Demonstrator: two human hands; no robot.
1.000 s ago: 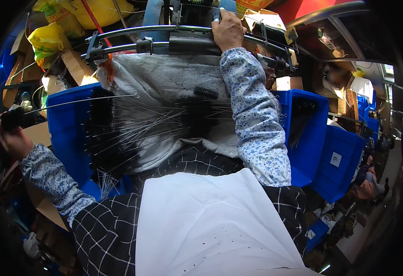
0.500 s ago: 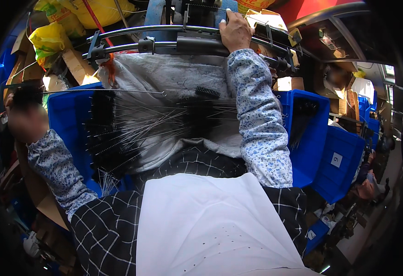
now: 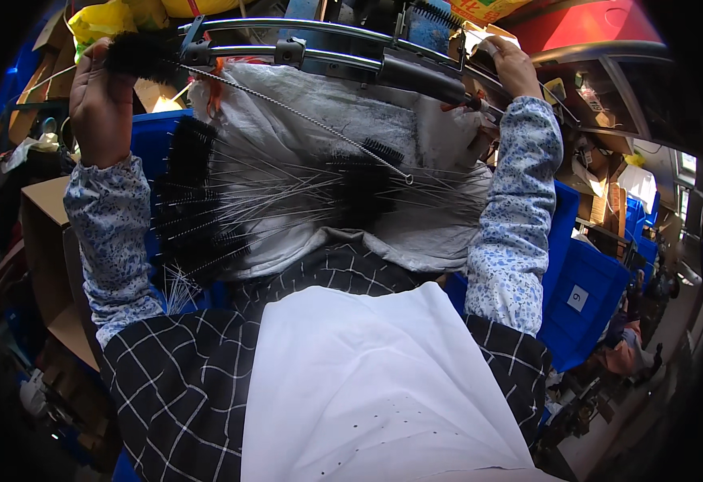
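Observation:
By its black bristles, my raised left hand (image 3: 104, 108) grips a twisted-wire brush (image 3: 144, 58). Its bare wire stem slants down to the right and finishes in a small loop above my lap. Beyond the right end of the machine's rails (image 3: 327, 58), my right hand (image 3: 517, 71) has its thumb and fingers drawn together; whatever is between them is too small to make out. Across my lap a greyish-white cloth (image 3: 303, 100) carries a pile of similar brushes (image 3: 363, 193), their bristle heads lying in dark clumps at the left and middle, with wire stems crossing between.
The metal rails span the far side of my lap. Blue bins (image 3: 580, 301) stand at my right, another (image 3: 159, 128) at my left beside an open cardboard box (image 3: 50, 205). Yellow bags (image 3: 110, 24) lie at the far left. A red surface (image 3: 592, 32) is at the far right.
My left hand has come up and inward with the brush, whose stem now reaches over the cloth. My right hand has left the machine's middle and moved right.

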